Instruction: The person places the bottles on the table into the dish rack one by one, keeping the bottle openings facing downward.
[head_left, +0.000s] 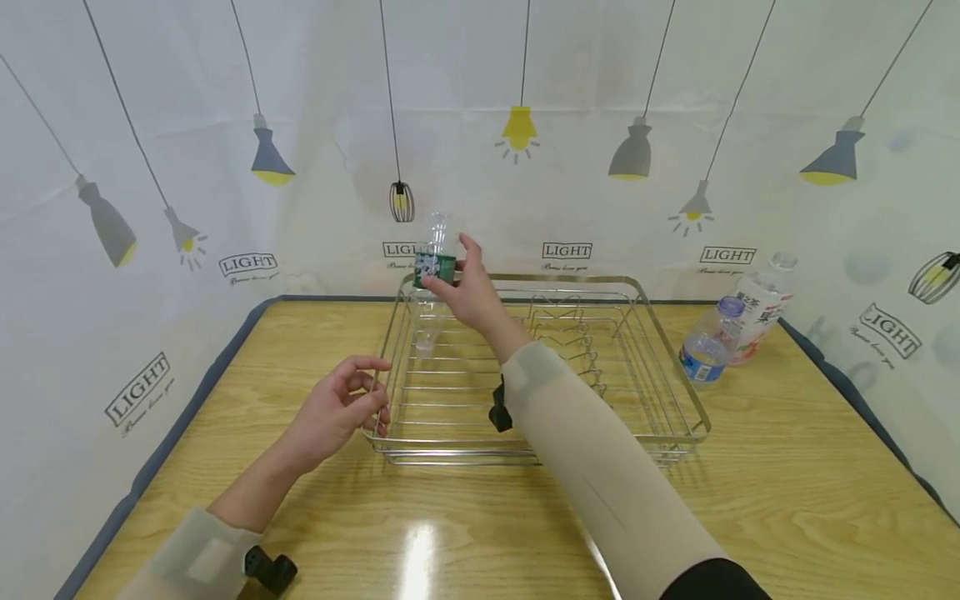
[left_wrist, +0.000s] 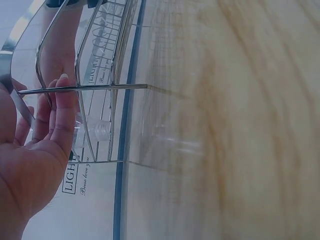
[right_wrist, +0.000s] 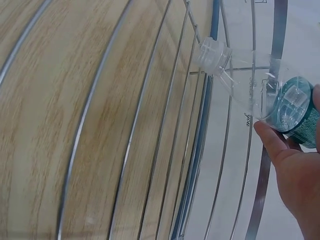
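A clear plastic bottle (head_left: 435, 268) with a green label is upside down in my right hand (head_left: 474, 292). Thumb and fingers grip it around the label, above the left rear part of a wire dish rack (head_left: 465, 440). Its capless neck (right_wrist: 212, 55) points down among the rack's wires in the right wrist view. My left hand (head_left: 341, 408) is at the rack's left side, fingers curled around the rim. In the left wrist view, the fingers (left_wrist: 62, 115) overlap the side wires, with the metal rim band between them and the thumb.
Right of the rack stand a small clear bottle (head_left: 708, 342) with a blue label and purple cap, and a larger bottle (head_left: 761, 304) with a white label. The wooden table (head_left: 300, 533) meets a lamp-printed sheet (head_left: 465, 75) at the back and sides.
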